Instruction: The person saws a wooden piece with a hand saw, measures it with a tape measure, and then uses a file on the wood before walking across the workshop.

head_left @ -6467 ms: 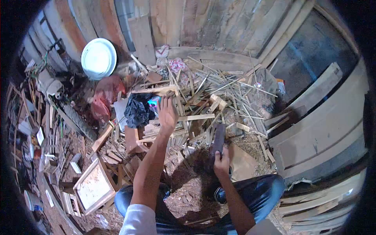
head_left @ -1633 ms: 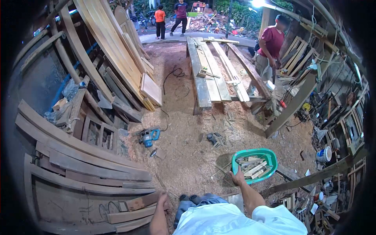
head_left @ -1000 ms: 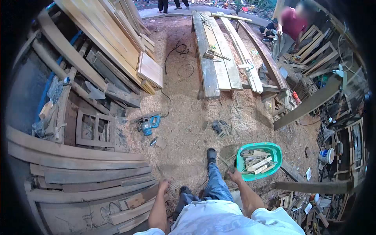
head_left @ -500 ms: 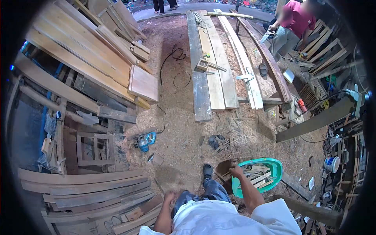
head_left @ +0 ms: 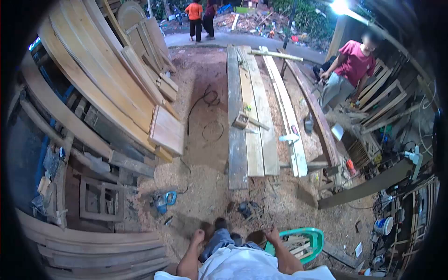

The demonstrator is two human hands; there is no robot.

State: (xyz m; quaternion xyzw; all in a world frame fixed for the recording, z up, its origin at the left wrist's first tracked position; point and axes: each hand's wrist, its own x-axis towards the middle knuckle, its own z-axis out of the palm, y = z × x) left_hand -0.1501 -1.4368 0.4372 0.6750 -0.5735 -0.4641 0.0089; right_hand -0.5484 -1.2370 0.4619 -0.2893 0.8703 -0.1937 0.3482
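Note:
My left hand (head_left: 198, 236) hangs beside my left leg, its fingers curled, with nothing visible in it. My right hand (head_left: 271, 233) is just past the left end of a green basin (head_left: 318, 239), its fingers slightly apart and no object visible in them. My right forearm passes over the basin's left part. Wood offcuts (head_left: 302, 248) lie inside the basin. Ahead of me, long planks (head_left: 257, 140) rest side by side on a support, with a small wooden box-like tool (head_left: 241, 120) and a white-handled tool (head_left: 290, 137) on top.
Stacked boards (head_left: 98, 84) fill the left side. A blue power tool (head_left: 163, 201) lies on the shavings-covered floor, with a dark cable (head_left: 210, 97) farther ahead. A seated person (head_left: 354, 65) is at the right; two people stand at the road. A white bucket (head_left: 383, 226) stands right.
The head view has tilted up, showing more of the road. My right hand has come away from the basin's rim. Both feet have shifted left in view.

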